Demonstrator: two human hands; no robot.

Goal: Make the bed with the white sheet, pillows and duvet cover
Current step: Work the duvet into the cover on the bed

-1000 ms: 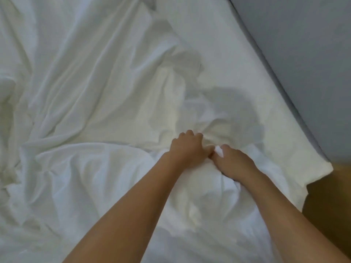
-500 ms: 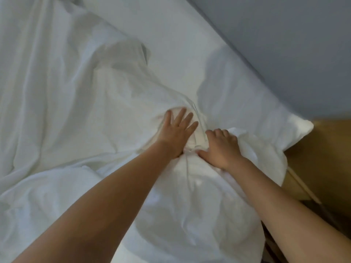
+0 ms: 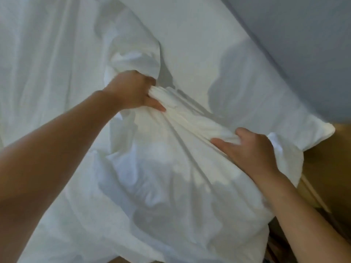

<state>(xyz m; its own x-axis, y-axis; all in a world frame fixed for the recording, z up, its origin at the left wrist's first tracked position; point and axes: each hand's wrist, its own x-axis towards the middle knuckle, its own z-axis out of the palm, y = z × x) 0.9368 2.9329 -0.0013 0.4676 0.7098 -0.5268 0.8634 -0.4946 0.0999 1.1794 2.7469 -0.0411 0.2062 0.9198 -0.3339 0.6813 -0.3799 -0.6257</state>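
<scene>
The left hand (image 3: 131,92) grips a bunched edge of the white duvet cover (image 3: 161,177). The right hand (image 3: 252,150) grips the same taut edge, well apart.

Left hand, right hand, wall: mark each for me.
left hand (image 3: 131,92), head view, on the back of the hand.
right hand (image 3: 252,149), head view, on the back of the hand.
wall (image 3: 303,44), head view, on its bare grey face.

The white cloth (image 3: 171,168) bunched between both hands looked matt, soft and creased; the wall (image 3: 303,44) beyond them was smooth, matt grey.
</scene>
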